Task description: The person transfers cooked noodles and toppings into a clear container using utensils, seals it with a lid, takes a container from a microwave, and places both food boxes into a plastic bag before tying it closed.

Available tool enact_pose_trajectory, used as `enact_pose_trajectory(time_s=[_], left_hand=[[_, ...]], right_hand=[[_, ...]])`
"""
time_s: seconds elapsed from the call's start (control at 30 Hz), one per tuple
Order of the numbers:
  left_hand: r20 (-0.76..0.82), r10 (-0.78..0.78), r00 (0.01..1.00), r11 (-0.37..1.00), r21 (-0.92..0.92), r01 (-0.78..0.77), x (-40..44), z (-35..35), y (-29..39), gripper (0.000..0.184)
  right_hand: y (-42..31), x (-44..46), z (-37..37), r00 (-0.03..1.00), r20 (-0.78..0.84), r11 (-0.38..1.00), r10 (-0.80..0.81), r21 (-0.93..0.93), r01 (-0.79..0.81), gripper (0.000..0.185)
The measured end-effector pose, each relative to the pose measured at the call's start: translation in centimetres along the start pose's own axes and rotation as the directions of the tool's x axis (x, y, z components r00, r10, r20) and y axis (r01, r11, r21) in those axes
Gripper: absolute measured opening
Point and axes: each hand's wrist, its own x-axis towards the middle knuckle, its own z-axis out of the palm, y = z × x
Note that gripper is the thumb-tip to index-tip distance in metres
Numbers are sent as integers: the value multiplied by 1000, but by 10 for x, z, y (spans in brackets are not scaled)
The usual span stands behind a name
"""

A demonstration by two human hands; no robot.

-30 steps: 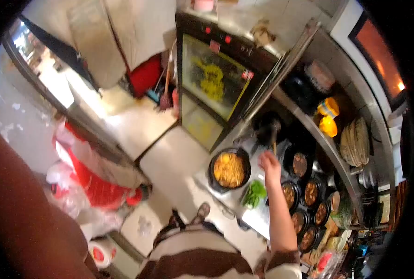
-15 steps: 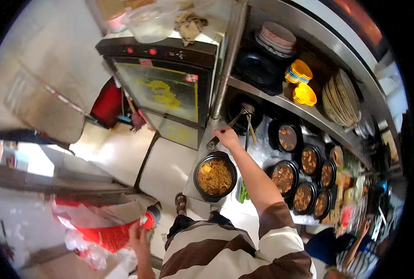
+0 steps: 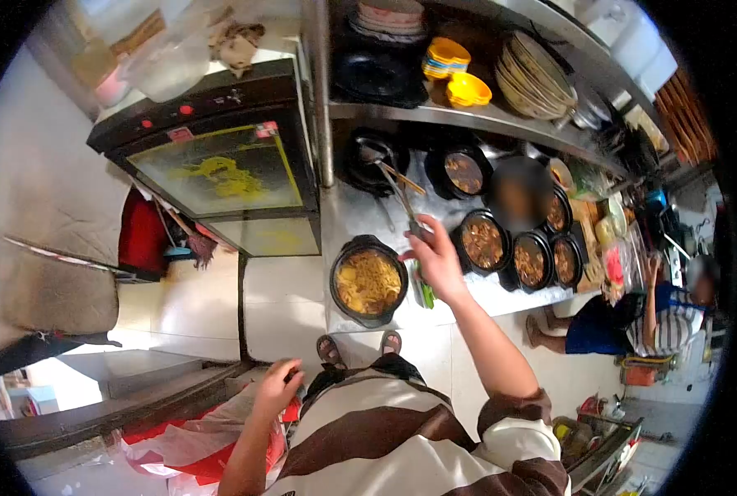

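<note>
Right hand [image 3: 436, 260], grip clamped on a metal utensil [image 3: 406, 203] near the noodle pot [image 3: 372, 321]; left hand [image 3: 277, 390], grip unclear

- A kitchen, by its look one that cooks for many, as in a small eatery.
- A metal counter [image 3: 348, 213] carries a pot of noodles [image 3: 370, 283] at its front left corner.
- Toward its right end stand several matching black pots [image 3: 482, 242] of food in brown sauce, grouped close together.
- Above the back edge runs a metal shelf [image 3: 468, 118] stacked with plates [image 3: 390, 18], yellow bowls [image 3: 468, 89] and large dishes [image 3: 534, 78].
- Beyond the left edge is a black cabinet [image 3: 215, 178] with a glass door, yellow pattern and red lights or buttons.
- Past the right end, another person [image 3: 662, 329] stands among more kitchen goods.
- The floor [image 3: 284, 293] is pale tile.
</note>
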Motion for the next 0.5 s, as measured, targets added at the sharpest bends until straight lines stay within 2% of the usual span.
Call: enact_pose_trajectory(time_s=[0.1, 0.2, 0.27, 0.33, 0.43, 0.5], left_hand=[[80, 312, 947, 945, 79, -318, 32, 17, 48, 27], [146, 471, 870, 861, 135, -490, 59, 72, 84, 23], [227, 624, 748, 735, 152, -660, 78, 111, 111, 27], [342, 708, 618, 586, 204, -784, 95, 137, 149, 32], [330, 775, 539, 430, 349, -833, 128, 199, 152, 36], [398, 676, 621, 452, 442, -775, 140, 222, 157, 37]], right_hand=[[-29, -59, -62, 980, -54, 956, 189, 239, -171, 47], [-15, -118, -125, 946, -48, 872, 321, 405, -275, 45], [4, -156, -159, 943, -33, 820, 333, 503, -272, 44], [11, -186, -180, 942, -46, 740, 333, 632, -231, 43], [12, -211, -193, 893, -82, 719, 443, 626, -300, 37], [22, -218, -202, 885, -57, 699, 462, 638, -324, 39]])
